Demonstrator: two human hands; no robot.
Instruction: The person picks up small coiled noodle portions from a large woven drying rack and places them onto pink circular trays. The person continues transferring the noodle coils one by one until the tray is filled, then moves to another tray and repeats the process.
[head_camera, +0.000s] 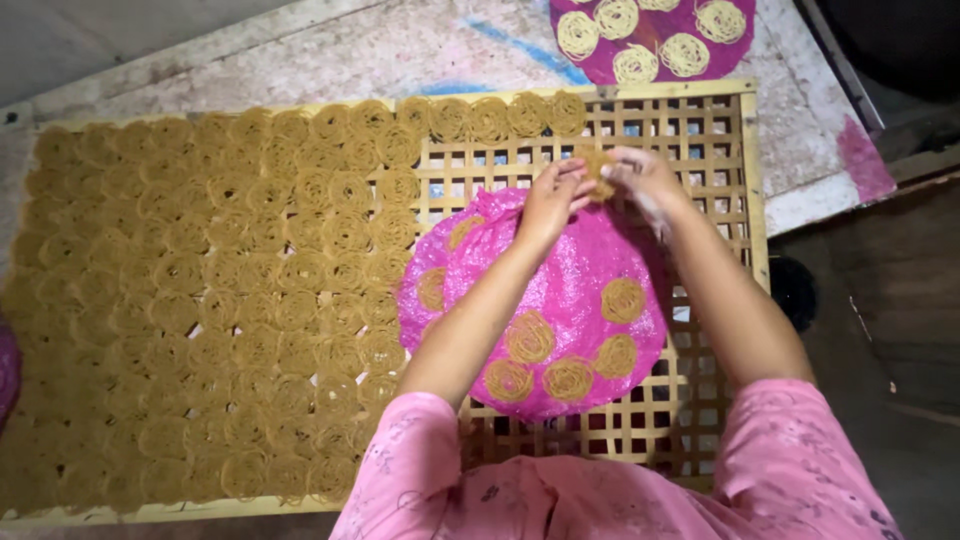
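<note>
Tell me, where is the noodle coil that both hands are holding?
In the head view, the noodle coil is pinched between the left hand and right hand, above the far edge of the pink sheet, over the bamboo lattice tray.

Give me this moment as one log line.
left hand, right hand: both hold noodle coil | below: pink sheet | on: lattice tray

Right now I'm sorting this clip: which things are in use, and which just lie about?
In use:
left hand
right hand
noodle coil held between both
pink sheet
lattice tray

Lying about:
second pink sheet
blue-streaked table
</note>
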